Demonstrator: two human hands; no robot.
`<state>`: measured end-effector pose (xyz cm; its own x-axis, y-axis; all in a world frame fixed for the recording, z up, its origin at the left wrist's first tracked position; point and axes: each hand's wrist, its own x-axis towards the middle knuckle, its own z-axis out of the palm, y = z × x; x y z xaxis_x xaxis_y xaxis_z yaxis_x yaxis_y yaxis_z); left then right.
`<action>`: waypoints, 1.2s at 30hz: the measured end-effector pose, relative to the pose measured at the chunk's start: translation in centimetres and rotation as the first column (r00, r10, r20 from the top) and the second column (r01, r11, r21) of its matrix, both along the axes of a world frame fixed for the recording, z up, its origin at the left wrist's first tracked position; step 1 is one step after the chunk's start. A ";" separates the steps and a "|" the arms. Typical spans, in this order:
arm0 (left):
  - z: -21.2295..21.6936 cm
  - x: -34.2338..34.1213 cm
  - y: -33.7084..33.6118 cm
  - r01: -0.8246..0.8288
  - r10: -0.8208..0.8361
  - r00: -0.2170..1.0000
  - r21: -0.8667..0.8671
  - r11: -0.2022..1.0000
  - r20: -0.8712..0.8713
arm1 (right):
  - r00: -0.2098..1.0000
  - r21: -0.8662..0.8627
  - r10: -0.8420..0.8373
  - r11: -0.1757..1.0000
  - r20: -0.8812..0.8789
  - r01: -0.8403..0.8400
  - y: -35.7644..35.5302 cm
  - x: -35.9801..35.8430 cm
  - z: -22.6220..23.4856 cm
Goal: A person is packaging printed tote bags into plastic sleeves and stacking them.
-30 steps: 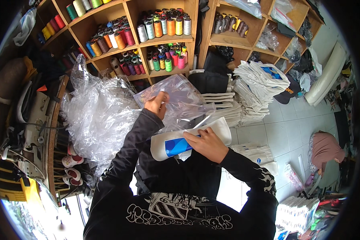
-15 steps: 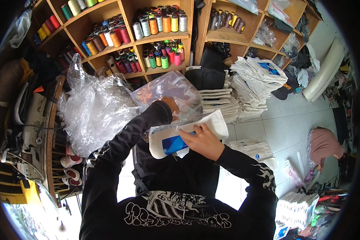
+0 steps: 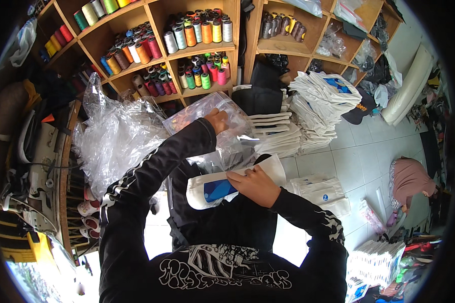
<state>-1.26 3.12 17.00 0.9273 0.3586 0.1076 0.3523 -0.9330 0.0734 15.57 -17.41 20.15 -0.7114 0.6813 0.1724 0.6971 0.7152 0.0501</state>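
Observation:
My right hand [image 3: 255, 186] is closed around a folded off-white cloth piece [image 3: 197, 194] with a blue printed panel, held in front of my chest. Its thumb and fingers press near the middle of the fold. Farther off and a little to the left, my left hand [image 3: 217, 121] is closed on a clear plastic bag [image 3: 232, 108]. Crinkled film from that bag hangs down toward the cloth's far edge; whether they touch I cannot tell. A large heap of clear plastic [image 3: 119, 131] lies left of my left forearm.
Stacks of folded off-white cloth [image 3: 318, 108] stand at the back right, with more cloth [image 3: 321, 194] on the tiled floor. Wooden shelves [image 3: 197, 50] hold thread spools. A sewing machine [image 3: 35, 177] is at left. Another person [image 3: 412, 179] bends down at right.
My left hand has lifted away from me with the plastic bag, apart from the cloth. My right hand and the folded cloth have come slightly nearer my body.

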 end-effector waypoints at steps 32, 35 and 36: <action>-5.2 -0.8 -4.0 -0.283 0.327 0.922 -0.218 0.934 0.207 | 0.388 -0.359 -0.631 0.736 -0.672 0.575 -5.0 3.4 2.8; -4.1 -0.9 -5.4 -0.319 0.415 0.889 -0.388 0.865 0.195 | 0.415 -0.239 -0.607 0.716 -0.678 0.656 -4.2 2.7 1.3; -4.1 -1.1 -5.5 -0.335 0.459 0.858 -0.426 0.840 0.230 | 0.410 -0.244 -0.603 0.720 -0.684 0.650 -4.0 2.4 1.3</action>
